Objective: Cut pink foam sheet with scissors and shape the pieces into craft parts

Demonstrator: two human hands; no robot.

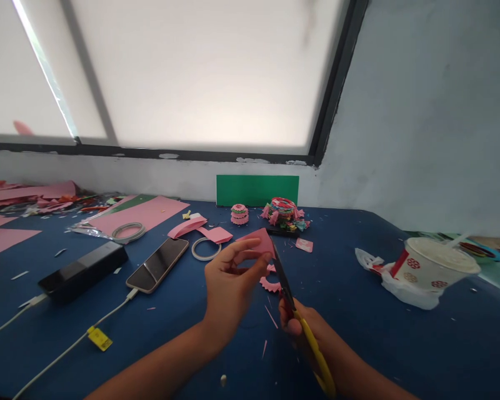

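Between the thumb and fingers of my left hand (pixel 233 283) is a small piece of pink paper (pixel 261 242), held up above the table. My right hand (pixel 306 322) grips scissors (pixel 314 347) with yellow handles and dark blades. The blades point up and away, along the right edge of the paper; whether they are cutting into it I cannot tell. Below the paper, a curved pink strip with a zigzag edge (pixel 270 283) lies on the table, with thin pink offcuts (pixel 270 316) nearer to me.
Left of my hands lie a phone (pixel 158 265) on a cable, a black power bank (pixel 83 270), tape rolls (pixel 206 249) and folded pink strips (pixel 187 226). Stacked paper rosettes (pixel 239 214) stand near a green card (pixel 257 190). At right is a paper cup (pixel 435 266) in plastic.
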